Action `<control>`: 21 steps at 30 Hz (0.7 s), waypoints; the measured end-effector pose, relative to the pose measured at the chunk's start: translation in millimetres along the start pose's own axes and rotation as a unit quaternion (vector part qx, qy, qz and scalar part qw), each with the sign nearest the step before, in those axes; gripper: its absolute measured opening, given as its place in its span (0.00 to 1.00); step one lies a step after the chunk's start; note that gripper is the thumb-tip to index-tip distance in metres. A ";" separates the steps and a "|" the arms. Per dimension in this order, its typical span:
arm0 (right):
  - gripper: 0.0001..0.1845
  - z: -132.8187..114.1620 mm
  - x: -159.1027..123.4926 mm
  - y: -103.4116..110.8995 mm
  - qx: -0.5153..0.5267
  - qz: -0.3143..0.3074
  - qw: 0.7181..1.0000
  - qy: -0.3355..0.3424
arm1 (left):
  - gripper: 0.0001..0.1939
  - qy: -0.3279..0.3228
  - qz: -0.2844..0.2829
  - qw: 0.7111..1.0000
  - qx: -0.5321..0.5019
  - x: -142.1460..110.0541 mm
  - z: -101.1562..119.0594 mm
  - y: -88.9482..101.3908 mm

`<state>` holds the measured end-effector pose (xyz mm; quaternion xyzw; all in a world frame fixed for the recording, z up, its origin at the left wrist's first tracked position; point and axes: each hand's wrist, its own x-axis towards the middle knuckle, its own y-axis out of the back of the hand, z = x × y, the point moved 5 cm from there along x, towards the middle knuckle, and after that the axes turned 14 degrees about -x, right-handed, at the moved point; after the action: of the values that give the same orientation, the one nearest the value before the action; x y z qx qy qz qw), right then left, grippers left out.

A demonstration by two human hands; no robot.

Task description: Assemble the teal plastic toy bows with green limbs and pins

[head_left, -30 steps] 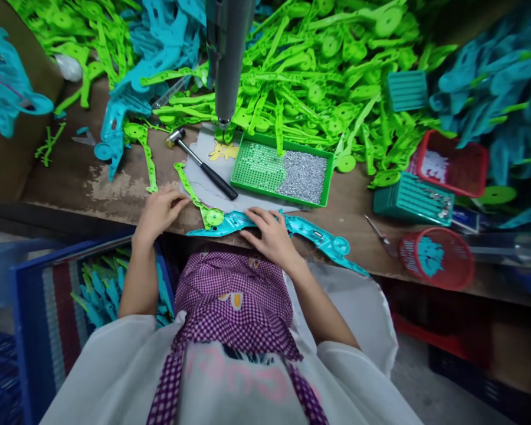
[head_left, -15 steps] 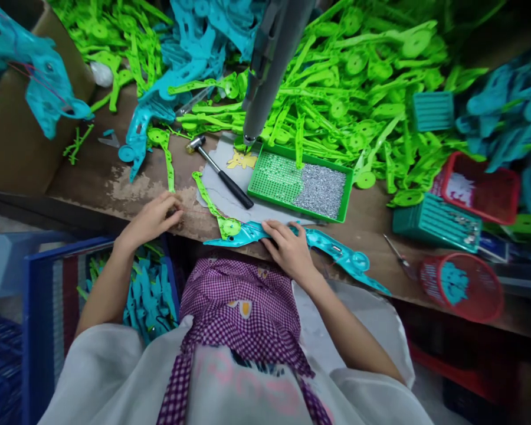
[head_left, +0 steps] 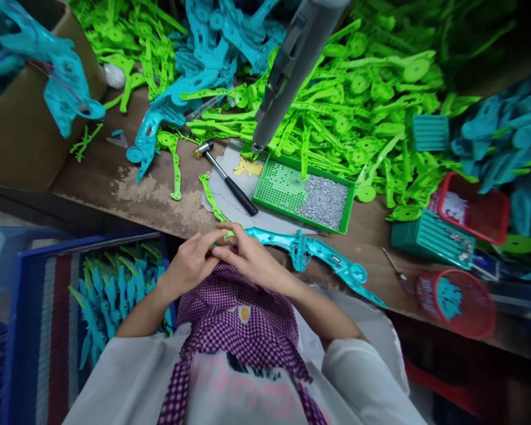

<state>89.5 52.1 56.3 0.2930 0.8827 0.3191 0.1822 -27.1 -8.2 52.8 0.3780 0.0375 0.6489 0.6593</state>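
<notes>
A long, curved blue plastic bow-shaped piece [head_left: 331, 252] lies along the table's front edge, with a notched thin green plastic arm [head_left: 211, 198] joined at its left end. My left hand [head_left: 188, 262] and my right hand [head_left: 256, 260] meet over that joint, fingertips almost touching. The right hand's fingers are closed on the end of the bow-shaped piece and cover the green disc there. Bent and pinched together, the left fingers are close against the right ones; what they hold is hidden.
Behind the hands lie a hammer [head_left: 230, 183] and a green tray [head_left: 265, 203] of small metal pins. A grey tool shaft [head_left: 287, 77] hangs down above. Green and blue parts are heaped at the back. Red basket [head_left: 469, 307] and screwdriver [head_left: 396, 265] are right; a blue crate [head_left: 15, 319] is left.
My left hand has moved right to the joint. My right hand has slid left along the bow-shaped piece from its middle, uncovering its central part. The view has shifted slightly.
</notes>
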 end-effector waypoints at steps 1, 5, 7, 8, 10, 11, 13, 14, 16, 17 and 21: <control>0.19 3.8 -0.5 -0.5 -0.006 -0.008 1.000 -0.012 | 0.19 0.017 -0.006 1.000 -0.014 -1.2 -1.0 0.6; 0.12 22.6 -8.7 11.5 -0.025 0.004 1.000 -0.013 | 0.16 0.021 -0.036 0.998 -0.052 -4.9 -4.8 3.2; 0.14 34.8 -12.4 22.6 -0.037 0.031 0.998 -0.040 | 0.11 0.009 -0.013 0.998 -0.058 -4.1 -7.2 4.0; 0.15 39.8 -13.6 27.1 -0.063 0.036 0.996 -0.055 | 0.08 0.013 0.009 0.998 -0.067 -3.0 -9.7 3.7; 0.16 43.8 -14.8 33.0 -0.159 0.032 0.984 -0.070 | 0.04 0.032 0.054 0.994 -0.091 0.2 -16.1 0.5; 0.17 42.2 -14.7 35.2 -0.214 0.036 0.974 -0.070 | 0.03 0.035 0.071 0.992 -0.094 2.3 -18.6 -2.4; 0.20 30.9 -12.9 37.9 -0.279 0.071 0.956 -0.050 | 0.04 0.015 0.080 0.994 -0.071 7.3 -19.7 -10.4; 0.22 22.5 -11.3 37.2 -0.275 0.088 0.957 -0.027 | 0.04 -0.007 0.075 0.996 -0.053 9.6 -18.2 -14.5; 0.26 7.3 -6.1 29.8 -0.209 0.076 0.975 0.020 | 0.06 -0.044 0.062 0.997 -0.024 12.3 -14.9 -19.7; 0.27 3.1 -3.0 23.9 -0.162 0.045 0.985 0.026 | 0.07 -0.049 0.057 0.997 -0.018 12.6 -13.9 -20.3; 0.26 11.1 3.7 10.1 -0.061 -0.051 0.994 -0.068 | 0.04 -0.002 0.073 0.997 -0.027 6.5 -14.9 -10.8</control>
<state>96.3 65.8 54.5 0.2569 0.8609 0.3419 0.2755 -25.3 5.6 39.2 0.3630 -0.0092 0.6956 0.6199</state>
